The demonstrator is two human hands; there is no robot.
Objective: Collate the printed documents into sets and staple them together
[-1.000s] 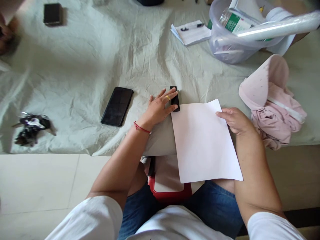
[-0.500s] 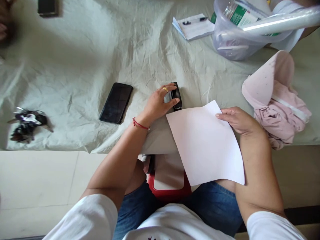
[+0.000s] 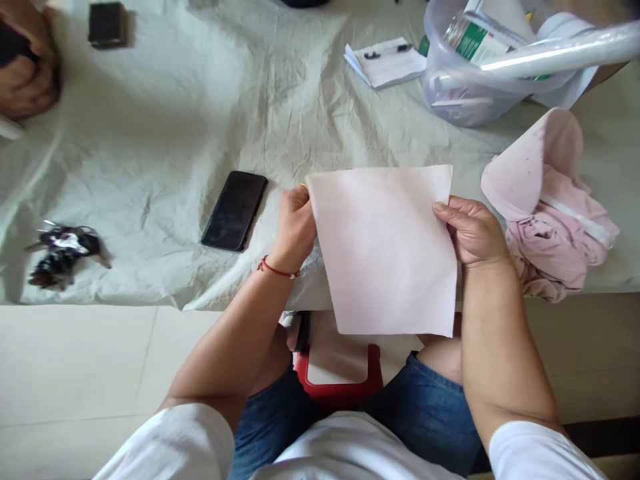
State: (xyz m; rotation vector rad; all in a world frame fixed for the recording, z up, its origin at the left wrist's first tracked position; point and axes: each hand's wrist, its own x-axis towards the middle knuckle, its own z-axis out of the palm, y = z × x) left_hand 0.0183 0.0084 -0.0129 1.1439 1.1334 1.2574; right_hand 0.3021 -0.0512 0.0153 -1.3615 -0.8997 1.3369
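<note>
A blank white sheet of paper is held up over the table's near edge, its lower part above my lap. My right hand pinches the sheet's right edge, thumb on the front. At the upper left edge is my left hand, closed, with its fingertips hidden behind the sheet. The small black device is out of sight, apparently behind the paper. Left of my left hand, a black phone lies flat on the cloth.
Keys lie at the left. Pink cloth is at the right, below a clear plastic tub with a bottle and a plastic roll. A notepad, a black box and another person's hand are farther back.
My left hand has moved from the small black device to the sheet's left edge and closed. The sheet has straightened and risen, covering the device's place. The other person's hand shows more.
</note>
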